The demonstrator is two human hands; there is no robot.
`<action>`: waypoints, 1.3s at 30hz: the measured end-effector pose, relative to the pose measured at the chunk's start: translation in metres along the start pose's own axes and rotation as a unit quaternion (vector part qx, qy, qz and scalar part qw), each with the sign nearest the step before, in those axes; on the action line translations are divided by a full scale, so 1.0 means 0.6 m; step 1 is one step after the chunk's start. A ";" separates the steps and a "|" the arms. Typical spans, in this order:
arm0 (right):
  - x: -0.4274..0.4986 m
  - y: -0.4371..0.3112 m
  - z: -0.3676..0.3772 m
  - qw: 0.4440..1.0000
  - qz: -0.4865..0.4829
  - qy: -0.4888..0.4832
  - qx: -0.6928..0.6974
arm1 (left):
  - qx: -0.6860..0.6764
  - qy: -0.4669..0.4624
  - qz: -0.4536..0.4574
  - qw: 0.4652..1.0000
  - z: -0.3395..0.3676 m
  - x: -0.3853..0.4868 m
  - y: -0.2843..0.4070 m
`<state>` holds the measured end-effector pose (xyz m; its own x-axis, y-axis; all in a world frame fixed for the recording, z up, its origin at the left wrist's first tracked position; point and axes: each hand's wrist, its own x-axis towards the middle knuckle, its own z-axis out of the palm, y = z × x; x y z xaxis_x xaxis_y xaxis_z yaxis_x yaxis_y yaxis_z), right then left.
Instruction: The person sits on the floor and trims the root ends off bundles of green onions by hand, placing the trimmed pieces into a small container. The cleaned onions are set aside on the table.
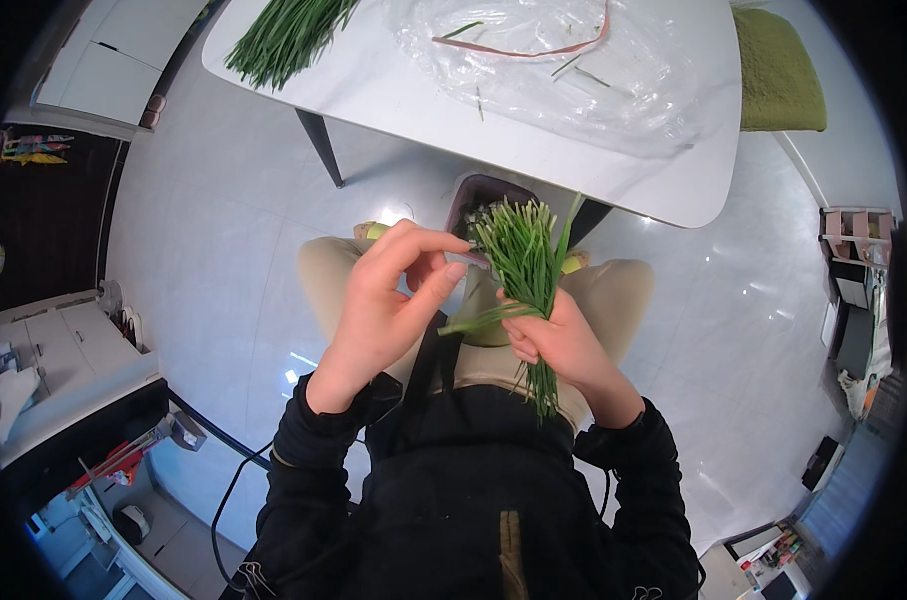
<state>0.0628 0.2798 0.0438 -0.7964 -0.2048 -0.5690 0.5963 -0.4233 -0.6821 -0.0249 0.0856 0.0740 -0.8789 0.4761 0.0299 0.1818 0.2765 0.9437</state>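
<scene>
My right hand grips a bunch of green garlic chives above my lap. The pale cut ends point away from me towards the table, and the thin leaf tips hang down towards my jacket. A few blades stick out sideways to the left of the fist, and one rises above the rest. Just left of the cut ends is my left hand, thumb and forefinger apart with nothing visible between them. Beneath the bunch, on the floor, a dark plastic bin holds scraps; the chives hide part of it.
A white table stands before me. On it lie another chive bunch, a clear plastic bag, a reddish strip and loose blades. A dark table leg reaches the floor. A green cushioned seat is at the right.
</scene>
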 end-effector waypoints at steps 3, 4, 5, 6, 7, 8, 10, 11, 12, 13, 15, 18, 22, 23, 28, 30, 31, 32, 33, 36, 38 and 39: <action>-0.003 0.007 -0.002 0.998 -0.013 0.010 -0.065 | -0.003 0.022 0.026 0.999 0.008 0.000 0.000; -0.005 0.008 -0.002 0.996 -0.027 0.007 -0.089 | 0.005 0.033 0.043 0.999 0.011 0.001 0.000; -0.005 0.010 -0.001 0.993 -0.041 0.005 -0.108 | 0.012 0.043 0.061 0.997 0.012 0.003 0.000; -0.006 0.011 -0.001 0.990 -0.054 0.004 -0.127 | 0.040 0.033 0.084 0.995 0.012 0.005 0.000; -0.007 0.012 0.000 0.988 -0.068 0.005 -0.141 | 0.069 0.021 0.108 0.992 0.012 0.008 0.000; -0.008 0.013 0.001 0.984 -0.083 0.006 -0.156 | 0.097 0.011 0.128 0.987 0.012 0.010 0.000; -0.009 0.014 0.002 0.975 -0.114 0.010 -0.188 | 0.114 0.020 0.124 0.985 0.014 0.011 0.003; -0.010 0.015 0.002 0.970 -0.130 0.012 -0.205 | 0.122 0.024 0.121 0.985 0.014 0.011 0.005; -0.010 0.016 0.002 0.964 -0.142 0.018 -0.222 | 0.142 0.028 0.126 0.981 0.014 0.012 0.006; -0.010 0.017 0.001 0.958 -0.154 0.023 -0.239 | 0.163 0.032 0.131 0.977 0.015 0.012 0.007; -0.010 0.019 -0.002 0.946 -0.166 0.038 -0.275 | 0.199 0.033 0.141 0.969 0.015 0.015 0.009; -0.011 0.022 -0.008 0.933 -0.163 0.057 -0.315 | 0.237 0.022 0.151 0.959 0.013 0.018 0.011; -0.009 0.022 -0.020 0.929 -0.175 0.055 -0.321 | 0.244 -0.015 0.158 0.957 0.009 0.027 0.007; -0.008 0.022 -0.023 0.928 -0.180 0.056 -0.323 | 0.239 -0.030 0.157 0.958 0.007 0.028 0.005; -0.011 0.017 -0.037 0.946 -0.142 0.022 -0.291 | 0.204 -0.054 0.151 0.966 0.004 0.025 -0.002; -0.011 0.017 -0.036 0.944 -0.155 0.014 -0.290 | 0.199 -0.053 0.143 0.968 0.006 0.024 -0.004; -0.010 0.017 -0.035 0.943 -0.163 0.014 -0.291 | 0.201 -0.053 0.136 0.969 0.007 0.023 -0.004; -0.010 0.018 -0.033 0.941 -0.177 0.016 -0.288 | 0.197 -0.052 0.127 0.971 0.007 0.023 -0.004; -0.010 0.017 -0.032 0.939 -0.174 0.023 -0.297 | 0.206 -0.039 0.135 0.969 0.008 0.024 -0.004; -0.011 0.016 -0.029 0.933 -0.170 0.038 -0.314 | 0.213 -0.001 0.152 0.965 0.014 0.027 -0.002; -0.012 0.015 -0.029 0.931 -0.156 0.035 -0.329 | 0.219 0.010 0.165 0.962 0.015 0.028 -0.001; -0.012 0.016 -0.030 0.929 -0.159 0.037 -0.333 | 0.225 0.009 0.170 0.959 0.014 0.028 -0.001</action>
<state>0.0758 0.2929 0.0330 -0.9484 -0.0911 -0.3037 0.2824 0.1928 -0.9397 -0.0361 0.1008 0.0713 -0.7422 0.5891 0.3197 0.6273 0.4426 0.6407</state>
